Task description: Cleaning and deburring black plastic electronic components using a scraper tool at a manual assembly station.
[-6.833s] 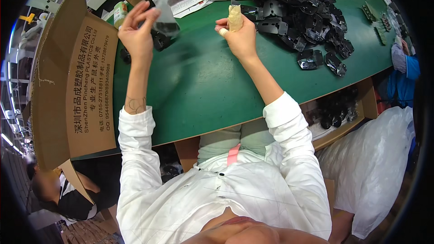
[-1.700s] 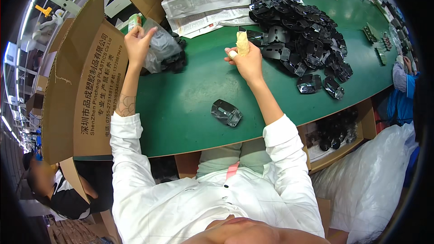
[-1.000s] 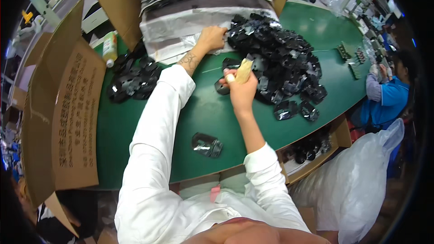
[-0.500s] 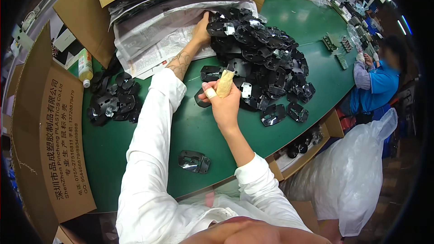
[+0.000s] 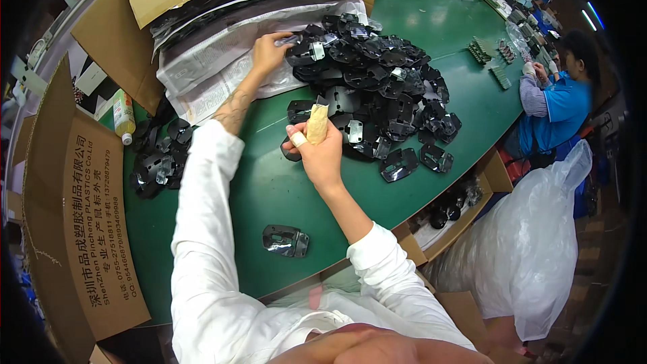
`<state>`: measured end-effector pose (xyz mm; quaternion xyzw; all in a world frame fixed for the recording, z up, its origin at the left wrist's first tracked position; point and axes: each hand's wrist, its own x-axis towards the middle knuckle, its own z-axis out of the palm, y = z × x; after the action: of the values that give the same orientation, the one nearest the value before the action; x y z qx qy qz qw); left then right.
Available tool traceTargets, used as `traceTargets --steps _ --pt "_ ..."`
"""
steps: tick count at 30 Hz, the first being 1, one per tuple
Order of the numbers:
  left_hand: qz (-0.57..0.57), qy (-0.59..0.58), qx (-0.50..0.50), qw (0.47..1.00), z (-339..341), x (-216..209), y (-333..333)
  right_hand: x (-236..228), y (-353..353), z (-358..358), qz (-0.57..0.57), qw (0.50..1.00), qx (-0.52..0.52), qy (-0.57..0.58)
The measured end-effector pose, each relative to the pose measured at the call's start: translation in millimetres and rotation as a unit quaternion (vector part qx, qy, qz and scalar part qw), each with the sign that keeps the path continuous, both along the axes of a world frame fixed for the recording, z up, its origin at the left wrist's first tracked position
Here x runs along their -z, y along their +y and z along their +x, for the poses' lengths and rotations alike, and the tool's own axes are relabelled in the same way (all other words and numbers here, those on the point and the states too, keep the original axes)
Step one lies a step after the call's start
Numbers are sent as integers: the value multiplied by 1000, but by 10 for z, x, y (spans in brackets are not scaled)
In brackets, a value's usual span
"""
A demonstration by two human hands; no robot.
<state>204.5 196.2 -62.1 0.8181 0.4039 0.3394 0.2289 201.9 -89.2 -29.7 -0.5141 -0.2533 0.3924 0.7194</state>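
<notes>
My left hand (image 5: 268, 54) reaches to the upper left edge of a big pile of black plastic shells (image 5: 364, 71). Its fingers are closed on a glossy shell (image 5: 288, 41) there, mostly covered by the hand. My right hand (image 5: 321, 155) is closed round a tape-wrapped knife (image 5: 317, 125), its short blade pointing up toward the pile. Pale tape is wrapped on the right thumb. One single shell (image 5: 286, 240) lies by itself on the green table (image 5: 263, 189) near me.
An open carton (image 5: 101, 54) with newspaper sheets (image 5: 202, 87) stands behind. A smaller shell heap (image 5: 158, 162), a bottle (image 5: 123, 118) and a carton flap (image 5: 87, 222) are at left. At right are a plastic bag (image 5: 519, 249), a box (image 5: 458, 209) and a co-worker (image 5: 556, 108).
My left hand has drawn back from beside the pile and now grips a shell at its edge. The right hand keeps the knife. The whole view has shifted slightly.
</notes>
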Motion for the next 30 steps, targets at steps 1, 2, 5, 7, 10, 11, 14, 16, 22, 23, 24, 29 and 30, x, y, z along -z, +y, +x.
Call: traceTargets --steps 1,2,5,7,10,11,14,16,22,23,24,29,30 --pt "2 4 -4 1000 -179 -51 -32 -13 -14 -31 2 1000 -4 4" --pt "10 11 11 1000 -372 -103 -61 -23 -28 -44 5 1000 -3 5" --pt "28 33 52 998 -939 -231 -188 -35 -50 -47 11 1000 -2 8" --pt "-11 23 65 998 -1227 -331 -427 -22 -71 -36 10 1000 -2 15" --pt "-124 -34 105 986 -1669 -554 -818 -25 -47 -21 13 1000 4 11" --pt "-123 -30 99 987 -1799 -628 -926 -31 -35 -22 13 1000 -1 15" --pt "-317 2 123 941 -2143 -811 -1244 -48 -14 -25 14 1000 0 -3" --pt "-381 10 123 916 -2300 -796 -1411 -36 -9 -33 13 1000 -5 -7" --pt "-171 90 91 977 -2366 -605 -1680 8 32 8 20 1000 8 -16" --pt "-71 114 103 986 -2317 -599 -1713 8 28 12 21 1000 17 -16" --pt "30 136 114 984 -2247 -594 -1750 5 25 16 23 999 26 -16" --pt "173 265 153 936 -1455 -600 -2091 9 15 87 35 995 90 5" --pt "219 341 153 901 -1348 -591 -2123 8 0 137 40 993 112 11"
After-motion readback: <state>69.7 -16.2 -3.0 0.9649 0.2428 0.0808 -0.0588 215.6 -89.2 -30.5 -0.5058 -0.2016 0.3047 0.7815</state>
